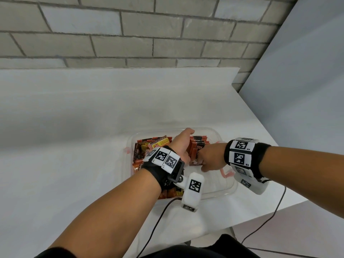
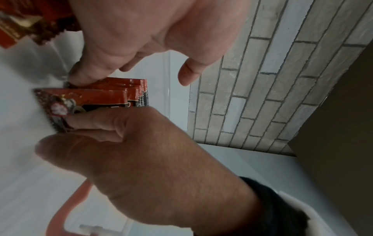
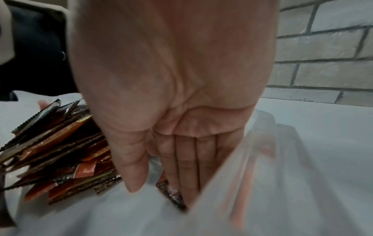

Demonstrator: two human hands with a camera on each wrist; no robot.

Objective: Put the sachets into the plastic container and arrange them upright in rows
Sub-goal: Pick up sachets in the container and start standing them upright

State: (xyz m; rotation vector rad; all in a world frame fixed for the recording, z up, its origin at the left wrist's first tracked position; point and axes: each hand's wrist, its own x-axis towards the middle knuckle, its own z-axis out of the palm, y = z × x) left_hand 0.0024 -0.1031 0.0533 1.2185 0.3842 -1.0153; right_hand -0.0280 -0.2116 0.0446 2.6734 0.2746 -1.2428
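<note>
A clear plastic container (image 1: 226,189) sits on the white table. Inside it stands a row of red sachets (image 1: 198,146), upright and packed face to face. My left hand (image 1: 183,144) reaches over the row with bent fingers, whose tips press on the row of sachets (image 2: 113,89); its thumb is spread clear. My right hand (image 1: 208,159) lays straight fingers flat against the nearest sachet (image 3: 171,191), so the row is squeezed between both hands. A loose pile of sachets (image 1: 149,146) lies in the container's left part, and the pile of sachets (image 3: 60,151) fans out in the right wrist view.
The container has red latches (image 1: 227,173) on its sides. The white table (image 1: 74,146) ends at a brick wall behind and at an edge to the right. A black cable (image 1: 158,220) trails off the table's front.
</note>
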